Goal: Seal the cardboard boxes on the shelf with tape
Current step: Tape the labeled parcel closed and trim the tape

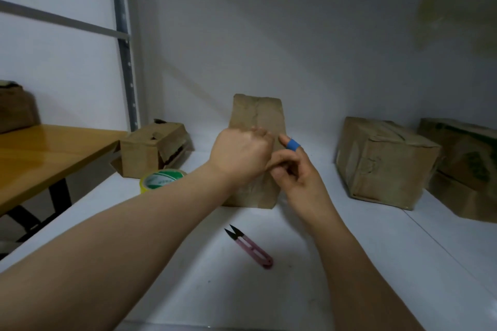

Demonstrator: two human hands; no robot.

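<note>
A narrow brown cardboard box [256,113] lies on the white shelf [309,263] in the middle, its long side running away from me. My left hand [240,160] is over the box's middle, its curled fingertips down on the top face by the centre seam. Close on its right, my right hand [298,169] points its index finger, which wears a blue band, onto the same face, with the other fingers loosely bent. A yellow-green tape roll [158,180] lies left of my left forearm. No loose tape strip is visible under my hands.
Pink thread snips [251,248] lie on the shelf in front of the box. A torn, open box [150,148] stands at the back left, and two more boxes [382,161] [465,166] at the right. Left of the shelf are a wooden table [40,153] and a metal upright [125,43].
</note>
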